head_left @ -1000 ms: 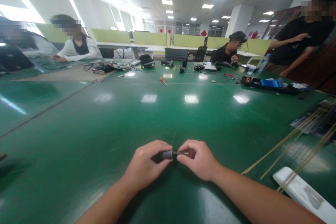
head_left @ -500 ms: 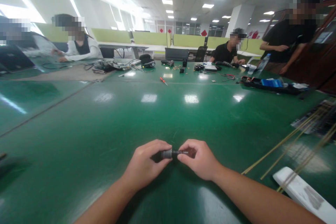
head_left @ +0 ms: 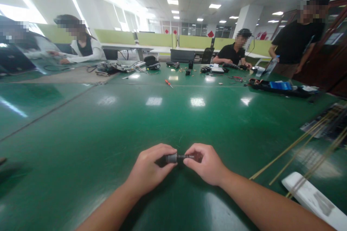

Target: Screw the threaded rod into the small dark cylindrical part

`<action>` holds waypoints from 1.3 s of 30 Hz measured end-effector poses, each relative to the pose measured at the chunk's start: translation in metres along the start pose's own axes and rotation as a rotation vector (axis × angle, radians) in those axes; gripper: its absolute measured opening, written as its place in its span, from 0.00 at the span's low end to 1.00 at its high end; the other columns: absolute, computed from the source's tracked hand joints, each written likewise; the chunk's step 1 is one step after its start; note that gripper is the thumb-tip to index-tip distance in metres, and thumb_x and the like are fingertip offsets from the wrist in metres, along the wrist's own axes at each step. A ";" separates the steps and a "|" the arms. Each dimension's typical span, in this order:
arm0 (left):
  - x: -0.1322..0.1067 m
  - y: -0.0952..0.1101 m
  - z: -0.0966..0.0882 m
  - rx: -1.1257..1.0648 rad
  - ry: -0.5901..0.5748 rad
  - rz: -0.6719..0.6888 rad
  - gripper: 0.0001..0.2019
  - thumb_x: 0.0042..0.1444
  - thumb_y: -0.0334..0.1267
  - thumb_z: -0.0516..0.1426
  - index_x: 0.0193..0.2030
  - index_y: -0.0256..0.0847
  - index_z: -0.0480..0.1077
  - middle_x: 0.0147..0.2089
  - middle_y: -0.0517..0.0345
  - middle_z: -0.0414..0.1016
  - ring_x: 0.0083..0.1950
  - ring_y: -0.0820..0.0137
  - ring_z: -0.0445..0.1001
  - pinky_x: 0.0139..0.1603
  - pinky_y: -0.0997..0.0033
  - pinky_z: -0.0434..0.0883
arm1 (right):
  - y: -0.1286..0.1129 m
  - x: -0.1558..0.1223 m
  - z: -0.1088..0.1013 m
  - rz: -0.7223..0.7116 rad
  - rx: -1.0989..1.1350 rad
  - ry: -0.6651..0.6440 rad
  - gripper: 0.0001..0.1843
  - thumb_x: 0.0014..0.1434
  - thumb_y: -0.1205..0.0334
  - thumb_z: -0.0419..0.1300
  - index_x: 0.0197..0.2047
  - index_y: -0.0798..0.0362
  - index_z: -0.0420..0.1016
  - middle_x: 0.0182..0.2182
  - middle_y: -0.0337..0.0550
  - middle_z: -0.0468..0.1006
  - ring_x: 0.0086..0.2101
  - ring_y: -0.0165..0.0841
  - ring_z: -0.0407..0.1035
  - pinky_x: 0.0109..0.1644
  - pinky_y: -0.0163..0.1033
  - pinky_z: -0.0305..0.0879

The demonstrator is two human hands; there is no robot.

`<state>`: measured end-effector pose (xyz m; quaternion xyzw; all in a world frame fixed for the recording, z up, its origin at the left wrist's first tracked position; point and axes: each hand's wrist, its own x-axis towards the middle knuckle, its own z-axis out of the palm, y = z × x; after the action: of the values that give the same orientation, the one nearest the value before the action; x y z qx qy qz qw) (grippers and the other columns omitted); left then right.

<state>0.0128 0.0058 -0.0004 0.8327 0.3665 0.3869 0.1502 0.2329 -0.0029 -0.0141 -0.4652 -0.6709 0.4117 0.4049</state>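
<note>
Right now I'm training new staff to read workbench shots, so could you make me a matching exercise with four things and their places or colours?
1. Left hand
2. Right hand
3. Screwdriver
4. Thin rods

A. Orange-red at one end
B. At the thin dark shaft
C. Yellowish, at the right of the view
D. On the thick grey cylinder

Pairs: 1-D, 2-B, 3-A, 4-C

No legible text; any small print apparently too blurred.
</note>
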 end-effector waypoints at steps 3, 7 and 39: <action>0.001 0.001 0.000 0.004 0.014 0.005 0.09 0.54 0.31 0.64 0.42 0.43 0.77 0.41 0.56 0.81 0.41 0.69 0.80 0.45 0.73 0.76 | 0.001 0.000 0.000 0.011 0.014 -0.001 0.03 0.52 0.64 0.65 0.31 0.54 0.78 0.24 0.37 0.73 0.25 0.28 0.64 0.28 0.32 0.59; 0.001 0.000 0.000 0.015 0.017 -0.003 0.08 0.54 0.32 0.63 0.42 0.42 0.77 0.41 0.54 0.81 0.41 0.68 0.80 0.45 0.71 0.77 | 0.002 0.000 0.000 0.024 0.021 -0.007 0.02 0.52 0.65 0.65 0.31 0.54 0.78 0.24 0.37 0.74 0.25 0.28 0.64 0.28 0.32 0.59; -0.001 -0.005 -0.002 0.020 0.027 0.015 0.10 0.53 0.32 0.65 0.44 0.43 0.77 0.42 0.58 0.81 0.43 0.71 0.79 0.47 0.74 0.75 | 0.005 0.001 0.001 0.033 0.051 0.023 0.04 0.53 0.63 0.64 0.30 0.55 0.77 0.23 0.38 0.73 0.24 0.29 0.64 0.29 0.33 0.60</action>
<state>0.0088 0.0089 -0.0024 0.8316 0.3663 0.3955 0.1339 0.2331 -0.0012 -0.0191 -0.4702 -0.6479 0.4300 0.4175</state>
